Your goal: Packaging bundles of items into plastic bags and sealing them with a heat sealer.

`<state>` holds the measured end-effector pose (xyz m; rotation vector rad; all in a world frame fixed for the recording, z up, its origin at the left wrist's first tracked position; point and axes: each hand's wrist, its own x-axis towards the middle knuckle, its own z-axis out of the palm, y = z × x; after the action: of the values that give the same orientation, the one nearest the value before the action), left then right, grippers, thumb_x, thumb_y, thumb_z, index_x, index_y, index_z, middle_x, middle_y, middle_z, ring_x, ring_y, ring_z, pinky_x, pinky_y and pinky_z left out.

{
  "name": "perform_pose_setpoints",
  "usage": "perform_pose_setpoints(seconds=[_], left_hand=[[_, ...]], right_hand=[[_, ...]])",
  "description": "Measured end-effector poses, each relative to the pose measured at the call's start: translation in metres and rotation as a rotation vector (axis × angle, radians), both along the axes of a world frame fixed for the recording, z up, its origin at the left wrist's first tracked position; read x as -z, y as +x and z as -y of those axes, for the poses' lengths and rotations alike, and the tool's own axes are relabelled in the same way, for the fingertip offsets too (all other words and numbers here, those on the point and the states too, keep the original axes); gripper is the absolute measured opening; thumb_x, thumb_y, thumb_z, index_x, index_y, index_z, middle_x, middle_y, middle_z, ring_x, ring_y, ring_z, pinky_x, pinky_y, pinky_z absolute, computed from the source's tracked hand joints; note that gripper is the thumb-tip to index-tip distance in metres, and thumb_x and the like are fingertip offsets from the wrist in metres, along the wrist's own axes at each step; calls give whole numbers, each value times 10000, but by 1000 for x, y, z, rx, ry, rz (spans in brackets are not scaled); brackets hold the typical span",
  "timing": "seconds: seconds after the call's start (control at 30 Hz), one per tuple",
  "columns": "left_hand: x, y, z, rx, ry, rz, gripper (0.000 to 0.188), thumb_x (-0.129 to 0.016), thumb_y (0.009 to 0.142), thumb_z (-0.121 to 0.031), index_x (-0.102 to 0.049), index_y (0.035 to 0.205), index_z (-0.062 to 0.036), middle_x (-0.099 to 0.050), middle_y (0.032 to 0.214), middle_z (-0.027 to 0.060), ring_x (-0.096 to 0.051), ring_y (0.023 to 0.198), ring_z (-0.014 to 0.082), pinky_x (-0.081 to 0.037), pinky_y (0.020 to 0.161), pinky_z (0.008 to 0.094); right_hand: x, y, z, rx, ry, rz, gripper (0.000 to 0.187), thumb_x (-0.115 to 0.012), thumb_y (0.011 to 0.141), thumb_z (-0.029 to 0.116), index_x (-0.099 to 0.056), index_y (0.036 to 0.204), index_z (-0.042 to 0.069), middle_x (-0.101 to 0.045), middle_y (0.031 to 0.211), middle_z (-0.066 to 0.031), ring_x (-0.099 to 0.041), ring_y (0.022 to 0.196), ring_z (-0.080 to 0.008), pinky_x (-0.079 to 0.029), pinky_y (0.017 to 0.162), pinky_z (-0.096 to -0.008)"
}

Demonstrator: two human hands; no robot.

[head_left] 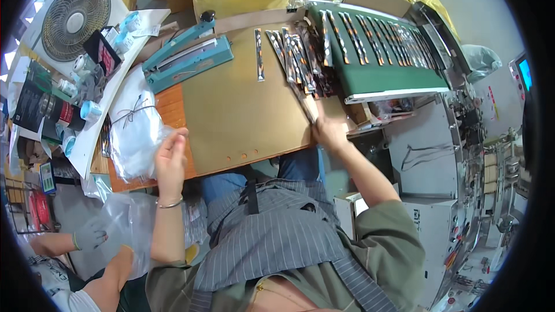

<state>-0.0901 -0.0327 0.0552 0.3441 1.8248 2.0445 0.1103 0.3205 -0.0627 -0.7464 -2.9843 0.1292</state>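
Observation:
My left hand (171, 159) is at the right edge of a stack of clear plastic bags (134, 138), its fingers curled in against the thumb. They seem to pinch a clear bag edge, partly hidden by the hand. On the right, my right hand (330, 134) is closed around the near end of a long slim packet (300, 99), dark with orange and white marks. Just beyond lies a loose pile of similar packets (296, 60). One single packet (259, 55) lies apart on the brown board (231, 110).
A teal hand-lever bag sealer (191, 63) stands at the back left. Rows of packets lie on a green conveyor belt (376, 84) at the right. A fan (75, 20) and a cluttered white shelf (115, 89) are far left. A gloved co-worker's hand (91, 237) shows at lower left.

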Motion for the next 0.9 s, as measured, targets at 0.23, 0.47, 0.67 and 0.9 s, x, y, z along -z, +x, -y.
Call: perform_pose_setpoints(seconds=[0.23, 0.47, 0.67, 0.9], left_hand=[[54, 13, -99, 217, -222, -394, 315, -572, 909, -250, -601, 1082, 12, -575, 1099, 132, -537, 1040, 239, -404, 921, 335], [52, -55, -208, 128, -260, -261, 309, -576, 908, -266, -641, 932, 35, -649, 850, 83, -580, 825, 116, -452, 740, 264], [121, -97, -262, 85, -841, -797, 715, -560, 850, -503, -436, 1288, 47, -448, 1310, 257, -432, 1213, 363, -336, 1006, 417], [146, -112, -253, 159, -600, -825, 690, -502, 871, -504, -399, 1312, 17, -480, 1270, 242, -439, 1182, 390, -315, 1001, 453]], right_hand=[[-77, -51, 94, -48, -1121, -464, 223, -600, 862, 204, -556, 793, -4, -557, 601, -83, -509, 546, -120, -424, 509, -285], [-89, -163, -24, 39, -226, -646, 668, -650, 816, 412, -425, 1260, -33, -448, 1260, -291, -465, 1157, -388, -414, 936, -419], [-1, -201, -121, 638, -152, -275, 1073, -655, 701, 592, -162, 1403, -54, -261, 1409, -308, -381, 1251, -395, -367, 1012, -398], [-71, -219, -58, 233, -796, -272, 866, -675, 719, 526, -385, 1246, -97, -529, 1167, -285, -513, 1154, -316, -428, 931, -433]])
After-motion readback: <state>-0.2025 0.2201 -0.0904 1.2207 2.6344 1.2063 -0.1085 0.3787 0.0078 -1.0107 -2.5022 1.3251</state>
